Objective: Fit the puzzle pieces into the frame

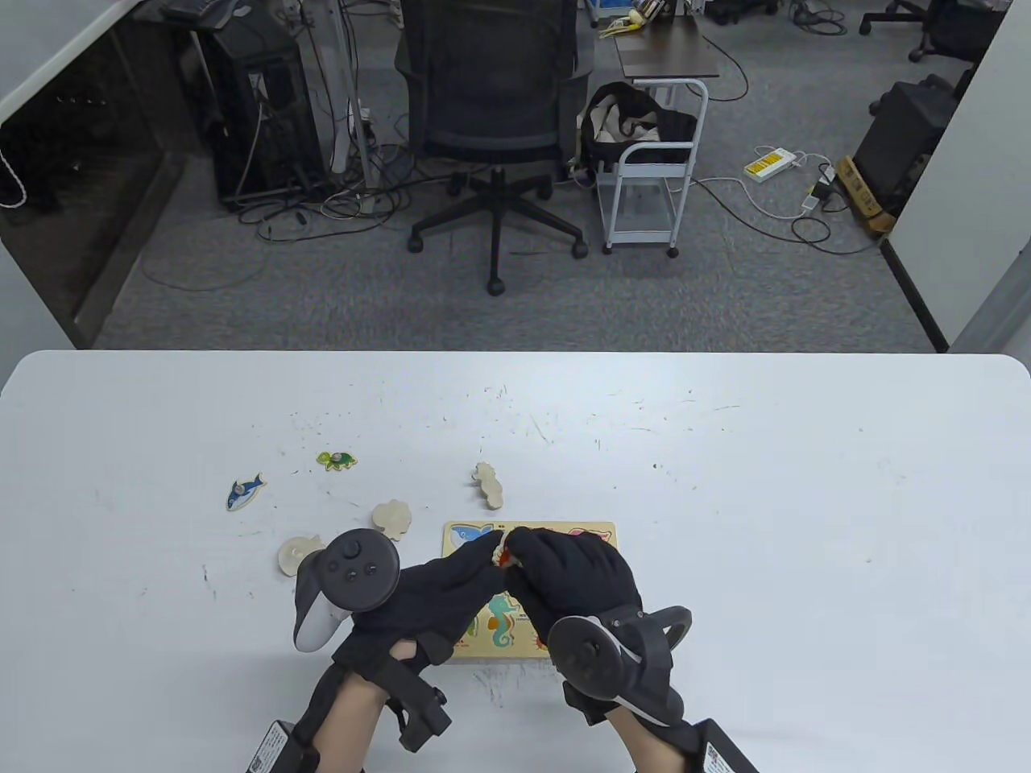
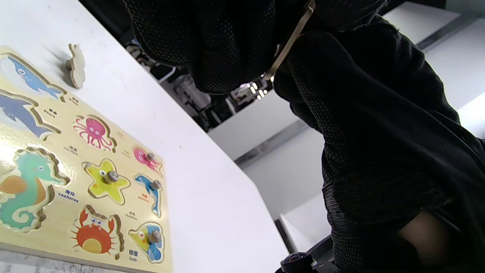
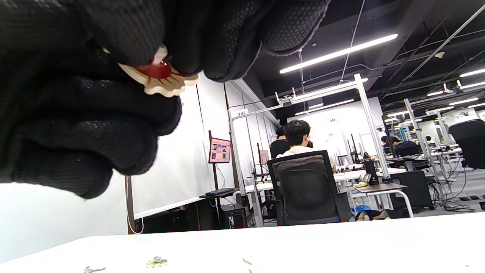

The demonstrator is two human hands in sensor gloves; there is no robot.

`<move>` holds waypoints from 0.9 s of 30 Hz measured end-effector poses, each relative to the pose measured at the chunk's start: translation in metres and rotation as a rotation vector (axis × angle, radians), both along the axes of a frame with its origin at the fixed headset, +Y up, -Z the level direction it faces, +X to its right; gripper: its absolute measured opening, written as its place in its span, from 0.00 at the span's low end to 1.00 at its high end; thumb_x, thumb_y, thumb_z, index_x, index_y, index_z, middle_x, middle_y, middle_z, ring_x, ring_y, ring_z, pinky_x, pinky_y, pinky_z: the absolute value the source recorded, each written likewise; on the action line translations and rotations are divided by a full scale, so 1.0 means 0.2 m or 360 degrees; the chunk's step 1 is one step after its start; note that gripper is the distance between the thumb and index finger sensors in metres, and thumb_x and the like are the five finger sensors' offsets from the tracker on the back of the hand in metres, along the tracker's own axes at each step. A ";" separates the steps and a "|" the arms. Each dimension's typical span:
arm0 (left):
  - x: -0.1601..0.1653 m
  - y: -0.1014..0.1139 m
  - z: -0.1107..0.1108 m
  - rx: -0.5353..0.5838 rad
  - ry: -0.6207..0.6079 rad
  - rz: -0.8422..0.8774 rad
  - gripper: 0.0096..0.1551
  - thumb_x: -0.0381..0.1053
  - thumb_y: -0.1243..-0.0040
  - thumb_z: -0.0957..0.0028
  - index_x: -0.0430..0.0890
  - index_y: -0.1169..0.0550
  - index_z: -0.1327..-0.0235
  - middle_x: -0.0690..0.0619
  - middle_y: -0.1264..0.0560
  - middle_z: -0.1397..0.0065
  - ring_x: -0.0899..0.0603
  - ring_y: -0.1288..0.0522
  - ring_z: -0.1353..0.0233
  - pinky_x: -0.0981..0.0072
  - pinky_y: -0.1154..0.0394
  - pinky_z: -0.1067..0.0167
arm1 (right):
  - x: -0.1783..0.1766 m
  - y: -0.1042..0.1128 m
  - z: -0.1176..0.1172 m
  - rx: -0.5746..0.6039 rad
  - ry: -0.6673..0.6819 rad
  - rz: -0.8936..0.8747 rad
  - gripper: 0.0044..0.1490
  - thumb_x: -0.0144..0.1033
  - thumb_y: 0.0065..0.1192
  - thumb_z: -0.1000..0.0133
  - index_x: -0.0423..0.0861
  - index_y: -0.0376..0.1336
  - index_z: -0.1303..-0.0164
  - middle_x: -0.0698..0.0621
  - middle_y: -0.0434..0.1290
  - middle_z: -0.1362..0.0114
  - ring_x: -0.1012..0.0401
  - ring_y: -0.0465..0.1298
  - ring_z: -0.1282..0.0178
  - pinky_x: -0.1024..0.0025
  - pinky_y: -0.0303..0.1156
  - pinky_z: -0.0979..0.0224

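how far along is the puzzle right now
About four small pieces with pegs, among them the yellow starfish, sit in the puzzle frame. Both hands hold a red-and-cream piece above it. The blue fish, green turtle and three face-down pieces remain on the table.

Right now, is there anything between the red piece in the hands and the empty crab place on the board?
Nothing visible blocks it. Both hands hold the red piece above the puzzle board. The crab recess is empty, with nothing lying on it in the left wrist view. The hands themselves hide that spot in the table view.
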State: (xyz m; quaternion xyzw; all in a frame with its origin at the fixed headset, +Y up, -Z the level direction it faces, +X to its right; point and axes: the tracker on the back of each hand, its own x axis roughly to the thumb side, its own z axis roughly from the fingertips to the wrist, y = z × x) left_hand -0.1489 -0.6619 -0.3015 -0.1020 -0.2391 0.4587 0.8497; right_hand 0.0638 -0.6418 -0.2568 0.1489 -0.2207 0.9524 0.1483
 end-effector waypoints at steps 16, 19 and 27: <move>-0.09 0.09 0.03 0.0471 0.0474 -0.0613 0.38 0.68 0.48 0.42 0.55 0.33 0.19 0.52 0.24 0.20 0.42 0.23 0.23 0.47 0.28 0.26 | -0.01 -0.07 -0.04 -0.0152 -0.0087 0.0346 0.29 0.49 0.74 0.51 0.63 0.68 0.38 0.61 0.79 0.36 0.62 0.81 0.38 0.56 0.73 0.27; -0.11 0.11 0.04 0.0606 0.0648 -0.0878 0.38 0.69 0.48 0.42 0.56 0.33 0.19 0.52 0.26 0.17 0.41 0.26 0.20 0.44 0.31 0.23 | -0.02 -0.13 -0.07 -0.0274 -0.0131 0.0570 0.29 0.49 0.74 0.51 0.64 0.68 0.38 0.61 0.79 0.35 0.62 0.82 0.38 0.56 0.73 0.28; -0.15 0.09 0.02 0.0677 0.0833 -0.1225 0.41 0.70 0.50 0.43 0.58 0.37 0.16 0.50 0.36 0.10 0.37 0.39 0.13 0.36 0.41 0.19 | 0.01 -0.32 -0.12 -0.0522 -0.0132 0.0842 0.29 0.49 0.74 0.51 0.64 0.68 0.39 0.61 0.79 0.35 0.63 0.82 0.41 0.62 0.76 0.35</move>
